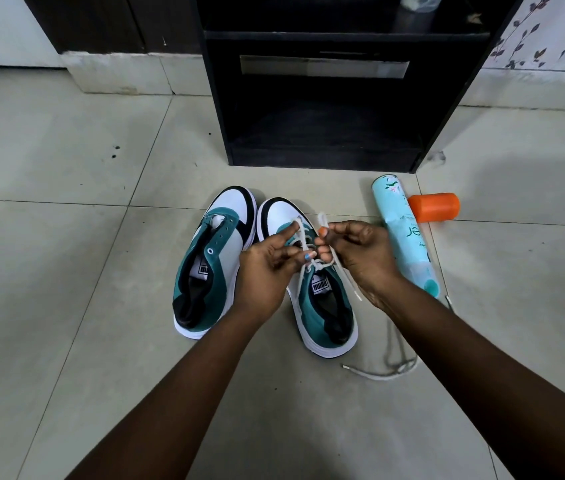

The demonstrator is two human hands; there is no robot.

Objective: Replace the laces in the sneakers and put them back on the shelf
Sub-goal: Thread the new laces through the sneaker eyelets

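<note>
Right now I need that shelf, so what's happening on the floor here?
A person is lacing the right sneaker: the left hand and right hand each pinch its white lace. The left sneaker sits beside it unlaced. A loose lace lies on the floor; the black shelf stands beyond the sneakers.

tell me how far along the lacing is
Done: right sneaker looks laced. In hand: left hand and right hand are tying its lace. Left: left sneaker has bare eyelets, a spare lace lies on the floor, then both go on the shelf.
</note>
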